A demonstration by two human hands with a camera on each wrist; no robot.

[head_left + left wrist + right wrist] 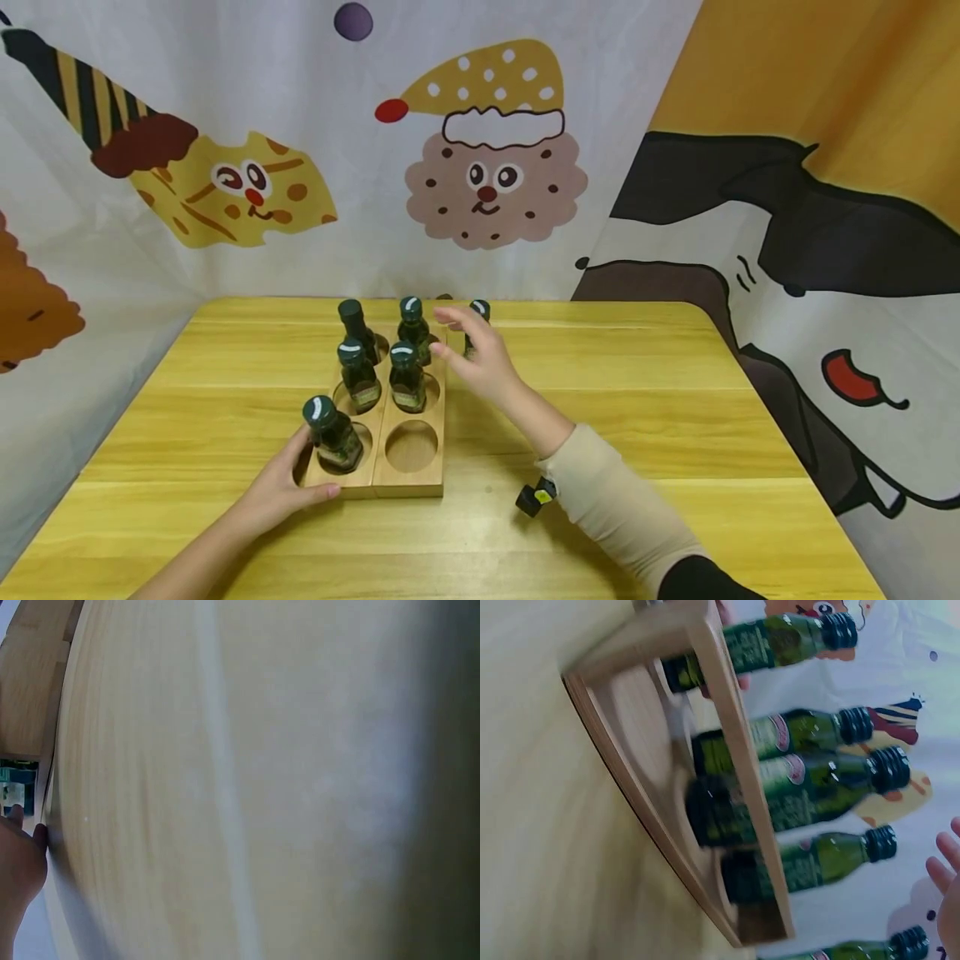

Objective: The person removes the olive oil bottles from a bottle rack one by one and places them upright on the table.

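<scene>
A two-column wooden bottle rack [408,490] stands on the table with several small green glass bottles with dark caps upright in its round holes. My left hand [281,492] grips the rack's near left corner, thumb along the front face, beside the nearest bottle [337,437]. A round hole shows at the rack's near right. My right hand [483,358] is raised over the rack's right side, fingers loosely spread and holding nothing. Behind it, a bottle [481,310] stands outside the rack, partly hidden by the hand. The right wrist view shows the fingers [943,874] apart from the bottles.
The wood-grain table [637,433] extends on both sides of the rack. A cloth backdrop [637,50] with cartoon figures hangs behind its far edge. A small black device [531,500] with a yellow mark is at the right cuff.
</scene>
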